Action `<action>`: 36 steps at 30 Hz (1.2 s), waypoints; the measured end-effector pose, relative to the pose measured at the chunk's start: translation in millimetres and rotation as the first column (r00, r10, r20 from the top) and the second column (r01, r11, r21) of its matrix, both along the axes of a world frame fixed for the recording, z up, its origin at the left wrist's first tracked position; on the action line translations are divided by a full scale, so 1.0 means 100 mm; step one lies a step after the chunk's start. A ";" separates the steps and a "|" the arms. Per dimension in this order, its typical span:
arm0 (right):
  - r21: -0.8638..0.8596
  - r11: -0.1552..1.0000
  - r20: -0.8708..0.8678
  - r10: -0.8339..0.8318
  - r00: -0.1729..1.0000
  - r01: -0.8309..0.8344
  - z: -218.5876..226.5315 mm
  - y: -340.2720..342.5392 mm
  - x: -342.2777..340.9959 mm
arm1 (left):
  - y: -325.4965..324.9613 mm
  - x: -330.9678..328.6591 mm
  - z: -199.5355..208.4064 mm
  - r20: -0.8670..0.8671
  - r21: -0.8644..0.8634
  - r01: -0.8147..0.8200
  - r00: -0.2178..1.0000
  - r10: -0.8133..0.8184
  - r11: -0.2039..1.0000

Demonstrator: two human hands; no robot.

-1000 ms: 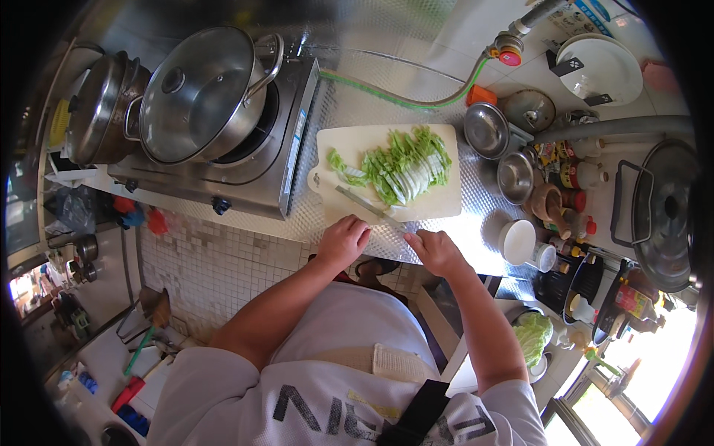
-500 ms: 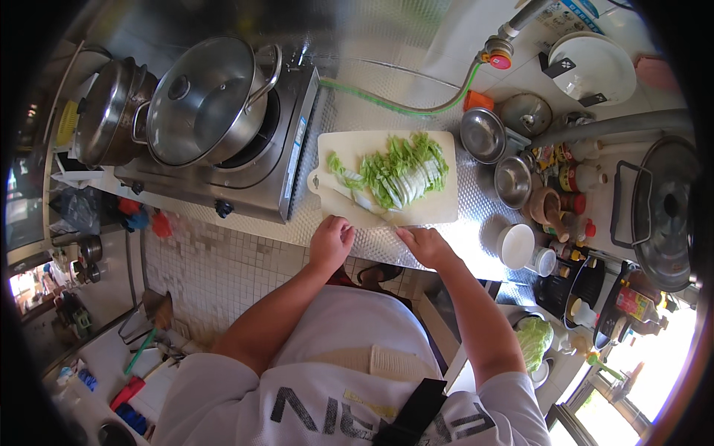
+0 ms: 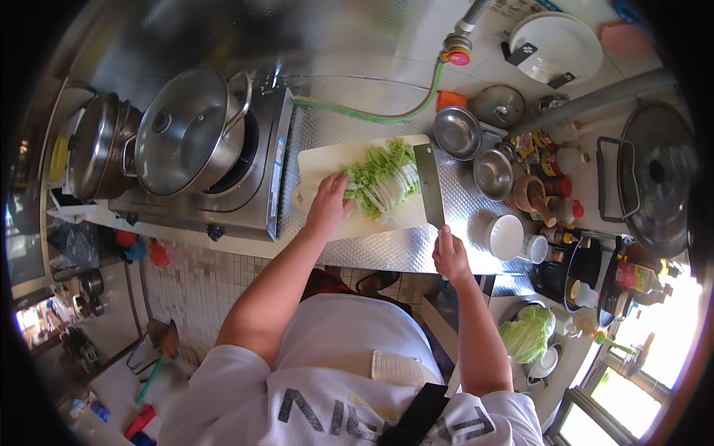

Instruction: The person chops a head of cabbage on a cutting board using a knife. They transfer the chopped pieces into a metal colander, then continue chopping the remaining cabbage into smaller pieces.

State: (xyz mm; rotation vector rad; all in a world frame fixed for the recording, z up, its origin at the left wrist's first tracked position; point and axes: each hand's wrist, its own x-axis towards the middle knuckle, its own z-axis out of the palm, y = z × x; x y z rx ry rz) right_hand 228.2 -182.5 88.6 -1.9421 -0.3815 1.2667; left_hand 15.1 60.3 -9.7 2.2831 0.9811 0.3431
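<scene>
A heap of chopped cabbage (image 3: 387,182), pale green with white ribs, lies on the cream cutting board (image 3: 316,160). My left hand (image 3: 329,202) rests against the left side of the heap, its fingers spread and touching the leaves; the fingertips are partly lost among them. In my right hand (image 3: 451,256), the handle of a cleaver (image 3: 429,186) is gripped near the counter's front edge. Its broad blade points away from me along the board's right side, just right of the cabbage and apart from it.
Left of the board stands a gas stove (image 3: 271,178) with a large lidded pot (image 3: 182,134). Metal bowls (image 3: 457,134), a white cup (image 3: 504,238), a wooden mortar (image 3: 529,195) and bottles crowd the right. A green hose (image 3: 372,117) runs behind the board. More cabbage (image 3: 528,334) sits at lower right.
My left hand has moved from the board's near edge onto the heap's left side. My right hand has shifted right, swinging the cleaver to the board's right side. Stray cabbage pieces are now with the heap.
</scene>
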 end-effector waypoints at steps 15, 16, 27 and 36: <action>-0.076 0.984 0.858 0.147 0.492 -0.163 0.00 -0.14 -0.06 | 0.02 -0.38 0.11 -0.103 -0.694 -0.620 0.588 0.802 0.366; -0.071 0.979 0.871 0.156 0.466 -0.194 -0.06 -0.11 -0.04 | 0.12 -0.43 0.06 -0.159 -0.774 -0.588 0.538 0.828 0.234; -0.035 0.981 0.856 0.130 0.501 -0.193 -0.41 -0.06 0.12 | 0.38 -0.40 -0.03 -0.275 -0.871 -0.490 0.422 0.864 -0.038; 0.010 0.951 0.845 0.158 0.511 -0.310 -0.35 -0.14 0.01 | -0.04 -0.45 0.07 0.041 -0.980 -0.132 0.592 0.805 0.147</action>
